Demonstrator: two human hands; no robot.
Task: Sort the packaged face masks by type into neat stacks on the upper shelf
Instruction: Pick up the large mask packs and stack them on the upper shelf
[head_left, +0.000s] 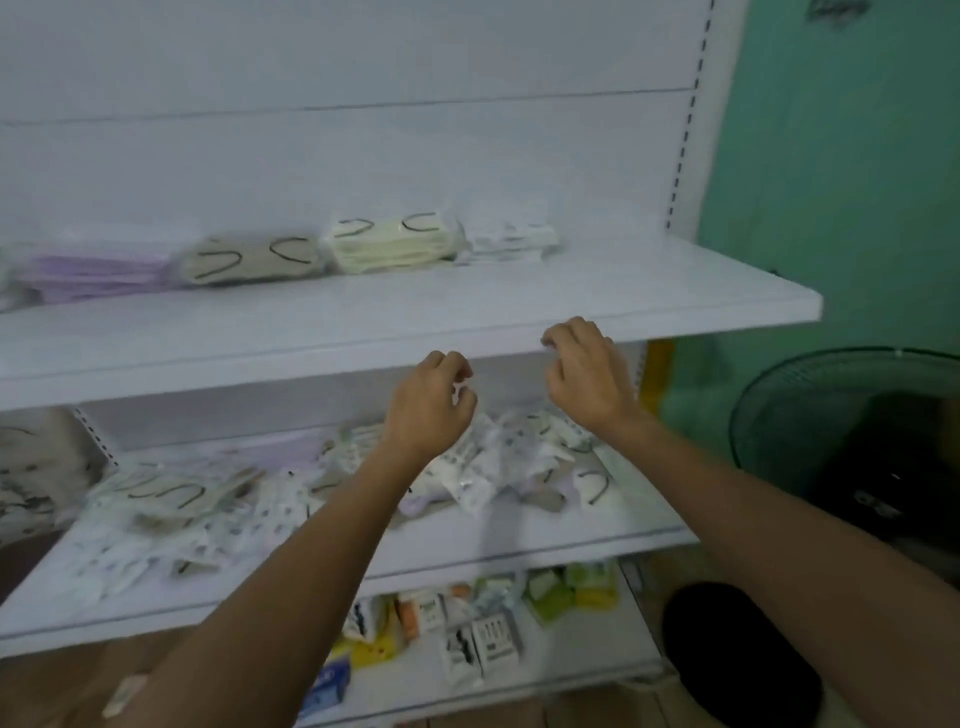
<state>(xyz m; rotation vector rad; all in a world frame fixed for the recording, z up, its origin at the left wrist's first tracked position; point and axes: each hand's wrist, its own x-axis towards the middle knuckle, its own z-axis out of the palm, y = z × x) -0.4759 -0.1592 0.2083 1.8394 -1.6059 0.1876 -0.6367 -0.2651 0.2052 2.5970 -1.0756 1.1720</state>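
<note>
Hands: both are raised in front of the lip of the upper shelf (623, 291).
- Left hand (431, 402): fingers curled in. A white scrap shows at the fingertips, but through the blur I cannot tell whether it is pinched there or belongs to the pile behind.
- Right hand (587, 376): fingers loosely curled, nothing visible in them, knuckles close to the shelf edge.

Upper shelf, far side, left to right:
- lilac stack (93, 275)
- grey stack (249, 260) with dark ear loops
- cream stack (395, 244)
- white stack (511, 239) of wrapped packets

Neighbouring stacks sit just beside one another or touch.

Middle shelf (571, 535): unsorted masks.
- Left: flat looped packs (156, 496).
- Right: a tangled heap (519, 457) of clear-wrapped white and lilac pieces, below and beyond the hands.

Under that are small boxes (483, 639). A fan (852, 441) stands at the far right.

Handling (judgement):
- The packets look light, soft and floppy, and the film wrap is probably slick, so they are likely to slide over each other and a tall stack may lean.
- Take each one flat, thumb on top and fingers under, at a sealed edge or across the short sides. Avoid lifting by an ear loop.
- Square the edges with both hands once a packet is placed.

Progress: four stacks started, with much of the pile left.
</note>
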